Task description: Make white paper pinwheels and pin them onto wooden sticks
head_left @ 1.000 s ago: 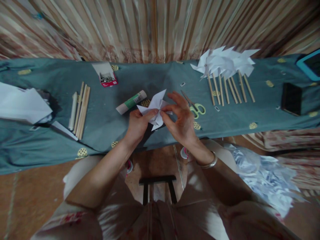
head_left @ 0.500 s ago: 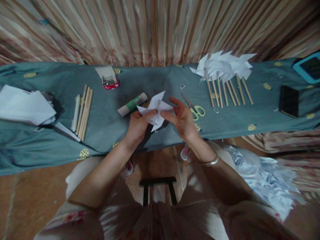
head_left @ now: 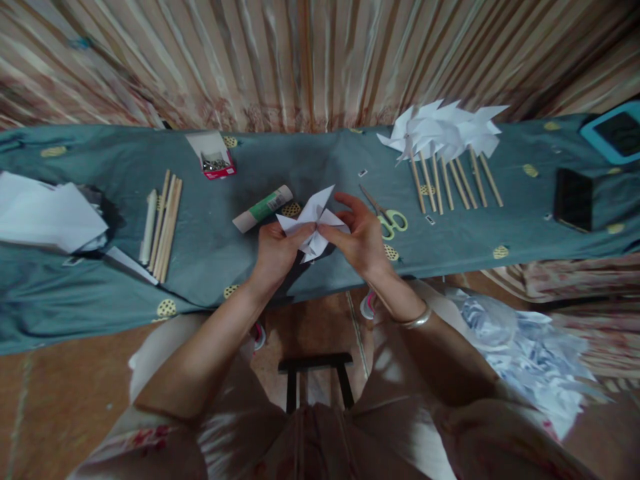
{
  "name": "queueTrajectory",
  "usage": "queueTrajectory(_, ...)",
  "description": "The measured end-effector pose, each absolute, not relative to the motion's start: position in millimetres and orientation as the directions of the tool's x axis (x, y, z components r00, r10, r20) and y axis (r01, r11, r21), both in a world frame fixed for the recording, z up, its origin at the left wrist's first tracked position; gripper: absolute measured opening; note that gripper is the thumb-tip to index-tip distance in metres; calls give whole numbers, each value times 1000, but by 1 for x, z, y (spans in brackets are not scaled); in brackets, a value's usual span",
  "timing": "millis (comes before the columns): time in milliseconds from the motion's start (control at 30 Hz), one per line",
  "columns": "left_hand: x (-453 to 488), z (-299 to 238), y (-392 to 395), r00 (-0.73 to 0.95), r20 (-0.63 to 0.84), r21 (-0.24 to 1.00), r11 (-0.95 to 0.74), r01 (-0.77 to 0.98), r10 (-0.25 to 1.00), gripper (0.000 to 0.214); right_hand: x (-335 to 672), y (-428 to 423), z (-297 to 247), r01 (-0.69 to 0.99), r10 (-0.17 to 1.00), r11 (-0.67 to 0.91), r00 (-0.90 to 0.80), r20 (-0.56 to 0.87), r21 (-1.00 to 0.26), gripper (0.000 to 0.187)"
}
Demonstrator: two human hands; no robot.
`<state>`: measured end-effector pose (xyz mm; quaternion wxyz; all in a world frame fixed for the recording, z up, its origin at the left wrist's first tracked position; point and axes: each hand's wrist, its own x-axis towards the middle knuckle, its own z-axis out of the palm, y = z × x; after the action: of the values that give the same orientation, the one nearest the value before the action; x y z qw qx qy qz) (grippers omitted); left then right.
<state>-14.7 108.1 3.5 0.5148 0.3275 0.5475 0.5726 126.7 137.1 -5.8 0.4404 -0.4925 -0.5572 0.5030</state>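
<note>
A white folded paper pinwheel (head_left: 314, 215) is held just above the teal cloth (head_left: 210, 240) at the near middle of the table. My left hand (head_left: 277, 253) pinches its lower left side with thumb and fingers closed on the paper. My right hand (head_left: 361, 239) grips its right side, thumb pressed at the centre and the other fingers curled behind. A glue stick (head_left: 263, 207) with a green label lies just left of the paper. Green-handled scissors (head_left: 389, 217) lie just right of my right hand.
Several finished white pinwheels on wooden sticks (head_left: 447, 148) lie at the back right. Bare wooden sticks (head_left: 164, 223) and white paper sheets (head_left: 47, 213) are at the left. A small red box of pins (head_left: 215, 159), a black phone (head_left: 573, 189) and a blue-edged tablet (head_left: 614, 135) also rest on the cloth. A crumpled plastic bag (head_left: 525, 347) lies at my right.
Both hands keep hold of the paper pinwheel and have shifted it slightly. My right fingers have curled in closer to the paper.
</note>
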Motion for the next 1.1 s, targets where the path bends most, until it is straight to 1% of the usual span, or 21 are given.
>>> queueTrajectory(100,-15,3,108,-272,-180,974,132,-185,945,21,125,136,-2,122,994,19,-112,6,-992,61)
queueTrajectory(200,-15,3,109,-274,-162,980,122,-159,948,21,124,136,0,139,994,-3,-108,-18,-990,57)
queueTrajectory(333,-17,4,109,-240,-162,977,122,-173,957,21,123,137,4,162,991,-21,-129,-42,-987,52)
queueTrajectory(533,-22,8,110,-179,-176,976,148,-159,968,15,126,139,7,118,988,-21,-148,-39,-993,46)
queueTrajectory(667,-25,12,112,-131,-192,970,168,-178,973,19,129,141,8,87,978,-46,-199,-62,-995,48)
queueTrajectory(767,-30,17,113,-88,-198,969,182,-168,976,24,131,143,9,86,967,-43,-247,-63,-995,46)
queueTrajectory(967,-41,25,115,60,-221,971,226,-80,973,24,136,143,9,45,942,-61,-328,-73,-997,43)
queueTrajectory(1100,-44,20,116,92,-230,972,233,-18,969,22,140,143,9,81,925,-61,-370,-87,-995,40)
